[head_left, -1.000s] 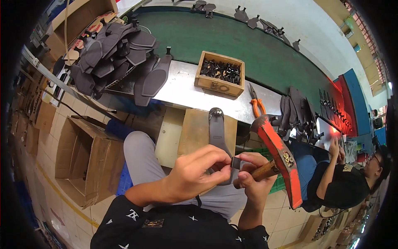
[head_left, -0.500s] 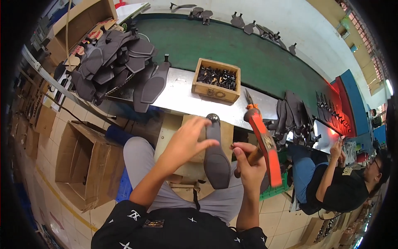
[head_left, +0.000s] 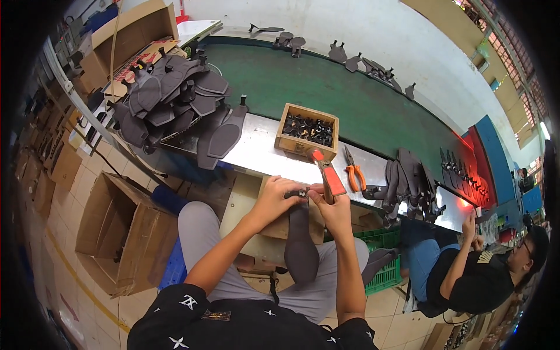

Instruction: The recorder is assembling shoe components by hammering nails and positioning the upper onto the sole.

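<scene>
A dark brown shoe sole [head_left: 301, 248] with a heel stands lengthwise in front of me, its wide toe end toward my lap. My left hand [head_left: 275, 199] is closed around its narrow heel end. My right hand [head_left: 333, 214] grips a hammer [head_left: 332, 182] with an orange-red head, and its thumb and finger pinch together at the heel end. Whatever small piece they pinch is too small to make out. Beneath the heel end is a pale wooden work block [head_left: 245, 195].
Ahead stand a wooden box [head_left: 287, 143] of small black heel pieces and orange-handled pliers [head_left: 354, 178]. Soles pile up [head_left: 169, 96] at left; more lie [head_left: 408, 181] at right. Beyond runs a green conveyor belt [head_left: 303, 76]. A cardboard carton [head_left: 137, 251] is left; a co-worker [head_left: 478, 280] sits right.
Both hands have come together at the sole's heel end. My left hand has taken hold there. The hammer has moved left with my right hand, uncovering the pliers.
</scene>
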### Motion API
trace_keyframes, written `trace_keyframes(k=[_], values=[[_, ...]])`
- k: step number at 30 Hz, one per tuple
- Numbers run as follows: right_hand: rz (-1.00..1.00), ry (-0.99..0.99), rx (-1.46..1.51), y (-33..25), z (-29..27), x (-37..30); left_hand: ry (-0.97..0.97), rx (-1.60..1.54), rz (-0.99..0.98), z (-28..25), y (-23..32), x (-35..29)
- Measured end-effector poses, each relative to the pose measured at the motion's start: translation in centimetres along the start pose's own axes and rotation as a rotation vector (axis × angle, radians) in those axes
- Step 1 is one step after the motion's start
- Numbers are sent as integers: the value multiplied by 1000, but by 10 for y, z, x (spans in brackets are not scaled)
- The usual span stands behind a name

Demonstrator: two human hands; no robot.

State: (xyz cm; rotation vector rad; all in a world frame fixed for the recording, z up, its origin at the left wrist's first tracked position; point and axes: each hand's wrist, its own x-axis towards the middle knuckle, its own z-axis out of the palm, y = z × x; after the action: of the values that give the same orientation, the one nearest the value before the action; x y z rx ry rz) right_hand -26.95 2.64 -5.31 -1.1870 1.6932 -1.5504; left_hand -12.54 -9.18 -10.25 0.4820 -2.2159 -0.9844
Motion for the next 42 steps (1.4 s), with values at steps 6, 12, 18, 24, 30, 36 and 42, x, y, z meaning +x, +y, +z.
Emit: trace_keyframes(k=[6,12,18,24,30,36,42], values=[[34,4,-34,8,5,2,-13,20,-5,1,-6,-3],[-62,24,-14,23,7,7,37,-13,8,7,-11,-5],[-104,21,-55,16,11,4,23,-17,19,5,-12,-5],[-338,-31,-299,3,6,0,39,-61,20,-1,-4,-3],[-516,24,-472,-6,1,-6,76,-325,-76,-3,7,3],[37,62,-157,-51,-10,-61,-15,-347,-69,-7,4,8],[48,-1,-361,-69,-15,-85,-51,-320,-115,-11,8,10]])
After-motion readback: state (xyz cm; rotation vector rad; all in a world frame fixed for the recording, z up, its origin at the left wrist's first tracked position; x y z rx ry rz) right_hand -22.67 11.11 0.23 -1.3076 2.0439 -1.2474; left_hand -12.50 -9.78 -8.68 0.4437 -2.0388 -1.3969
